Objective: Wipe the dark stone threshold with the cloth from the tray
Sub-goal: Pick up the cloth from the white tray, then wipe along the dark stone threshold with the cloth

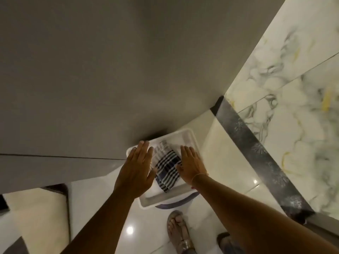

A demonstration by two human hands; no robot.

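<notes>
Cloth [167, 173] lies folded in the tray [190, 139], not yet lifted. Both hands hover flat with fingers spread, left hand [136, 168] and right hand [191, 165] on its 2 sides, gripping nothing. Threshold [256, 154] is well apart, so wiping seems not started.

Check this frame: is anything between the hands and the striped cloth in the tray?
Nothing visible. The striped cloth lies exposed in the white tray, with the left hand and right hand open above either side of it. Contact cannot be told.
</notes>
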